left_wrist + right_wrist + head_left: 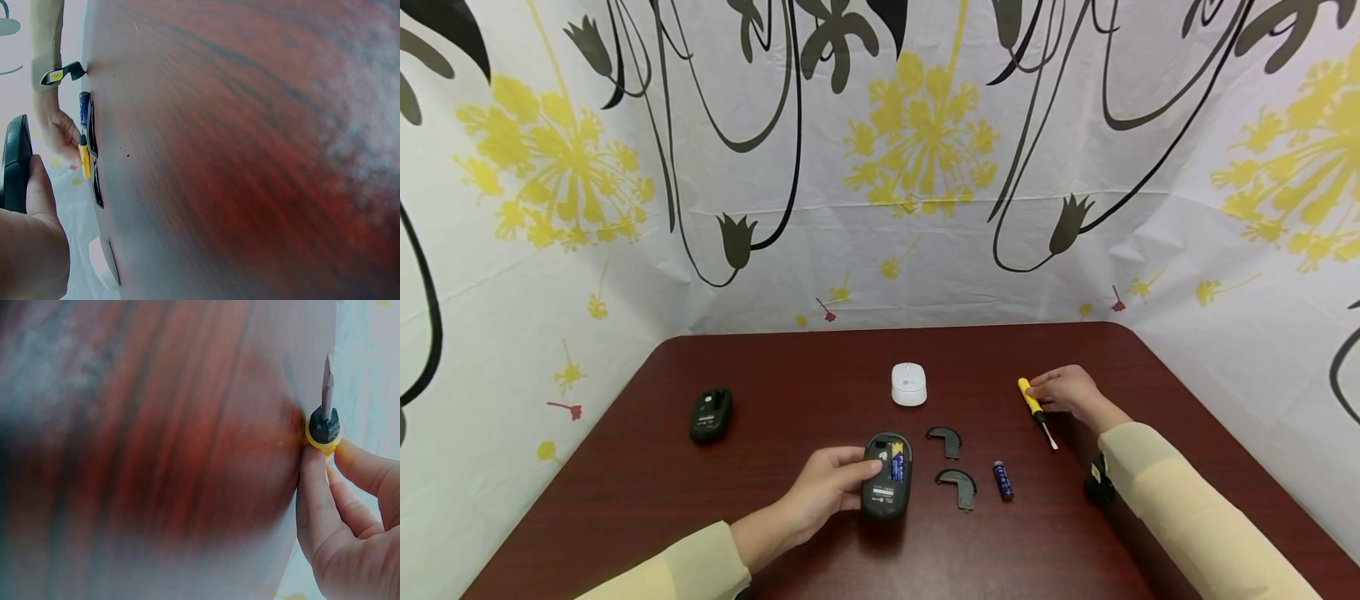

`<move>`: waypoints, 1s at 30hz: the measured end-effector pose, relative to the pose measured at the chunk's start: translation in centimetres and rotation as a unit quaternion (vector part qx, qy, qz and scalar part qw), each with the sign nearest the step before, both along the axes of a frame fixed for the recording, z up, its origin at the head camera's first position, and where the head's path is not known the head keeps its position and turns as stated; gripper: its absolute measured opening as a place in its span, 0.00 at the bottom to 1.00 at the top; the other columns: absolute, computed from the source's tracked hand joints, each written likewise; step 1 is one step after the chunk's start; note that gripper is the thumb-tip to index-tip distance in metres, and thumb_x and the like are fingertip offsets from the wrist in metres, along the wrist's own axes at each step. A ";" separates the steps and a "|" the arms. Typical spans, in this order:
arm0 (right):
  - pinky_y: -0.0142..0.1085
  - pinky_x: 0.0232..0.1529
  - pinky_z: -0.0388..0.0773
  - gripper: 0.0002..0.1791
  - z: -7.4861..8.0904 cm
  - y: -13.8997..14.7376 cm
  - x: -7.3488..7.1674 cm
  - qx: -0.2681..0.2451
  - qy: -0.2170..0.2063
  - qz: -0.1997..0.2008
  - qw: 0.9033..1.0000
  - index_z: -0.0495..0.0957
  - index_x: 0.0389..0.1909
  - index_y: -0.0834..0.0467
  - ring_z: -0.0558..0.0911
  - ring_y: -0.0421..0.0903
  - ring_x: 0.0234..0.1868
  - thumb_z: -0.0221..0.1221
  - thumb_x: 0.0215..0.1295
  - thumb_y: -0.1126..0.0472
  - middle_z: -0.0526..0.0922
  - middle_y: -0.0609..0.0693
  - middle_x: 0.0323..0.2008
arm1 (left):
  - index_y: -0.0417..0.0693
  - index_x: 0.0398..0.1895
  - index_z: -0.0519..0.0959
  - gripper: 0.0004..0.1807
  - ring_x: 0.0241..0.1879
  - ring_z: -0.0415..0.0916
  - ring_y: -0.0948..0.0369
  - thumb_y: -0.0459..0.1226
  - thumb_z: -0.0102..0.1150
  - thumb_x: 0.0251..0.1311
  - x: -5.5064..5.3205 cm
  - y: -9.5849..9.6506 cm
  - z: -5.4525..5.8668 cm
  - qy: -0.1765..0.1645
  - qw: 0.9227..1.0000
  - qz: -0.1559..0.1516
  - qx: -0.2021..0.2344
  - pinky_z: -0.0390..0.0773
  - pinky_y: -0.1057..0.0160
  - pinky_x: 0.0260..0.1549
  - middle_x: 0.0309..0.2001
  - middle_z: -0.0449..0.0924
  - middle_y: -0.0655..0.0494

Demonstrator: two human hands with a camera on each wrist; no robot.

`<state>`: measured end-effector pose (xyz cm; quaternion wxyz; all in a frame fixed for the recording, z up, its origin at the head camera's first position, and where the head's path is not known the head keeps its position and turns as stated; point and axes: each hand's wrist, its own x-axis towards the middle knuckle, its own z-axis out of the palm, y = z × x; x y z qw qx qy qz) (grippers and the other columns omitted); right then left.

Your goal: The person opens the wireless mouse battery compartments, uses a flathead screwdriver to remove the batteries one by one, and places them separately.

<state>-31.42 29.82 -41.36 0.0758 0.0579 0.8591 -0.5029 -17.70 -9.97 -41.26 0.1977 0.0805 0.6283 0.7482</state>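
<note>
Lettering (883,492) on the mouse (881,481) the left fingers (841,456) grip is illegibly small.

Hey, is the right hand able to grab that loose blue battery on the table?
Probably yes, if the right hand first puts down the screwdriver it's pinching. The loose battery lies uncovered on the table, with nothing on top to block it.

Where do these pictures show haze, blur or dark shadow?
Head view: mostly sharp, dark shadowy patch below the held mouse; left wrist: whitish haze at right over the table; right wrist: similar haze at upper left, table blurred, screwdriver clearer.
</note>
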 end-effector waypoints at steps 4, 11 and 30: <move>0.42 0.39 0.84 0.17 0.0 0.1 0.0 -0.004 -0.001 0.001 1.000 0.75 0.49 0.77 0.82 0.49 0.38 0.61 0.65 0.68 0.81 0.65 0.43 | 0.26 0.55 0.73 0.22 0.40 0.82 0.54 0.37 0.59 0.65 0.0 0.0 0.0 0.001 1.000 0.001 0.000 0.83 0.55 0.40 0.44 0.82 0.42; 0.43 0.39 0.84 0.17 0.0 0.0 -0.1 -0.006 -0.010 -0.012 1.000 0.76 0.49 0.76 0.82 0.50 0.37 0.60 0.65 0.67 0.81 0.65 0.43 | 0.26 0.55 0.73 0.22 0.40 0.82 0.54 0.36 0.59 0.65 0.1 -0.1 0.0 0.001 1.000 0.000 0.004 0.83 0.55 0.40 0.44 0.82 0.42; 0.43 0.47 0.81 0.22 2.5 -0.5 0.3 -0.053 0.009 0.024 0.998 0.70 0.59 0.75 0.80 0.57 0.51 0.57 0.70 0.65 0.80 0.63 0.50 | 0.26 0.56 0.73 0.23 0.41 0.82 0.54 0.37 0.59 0.65 0.0 -0.2 0.1 0.000 1.000 0.000 0.000 0.83 0.55 0.41 0.45 0.81 0.42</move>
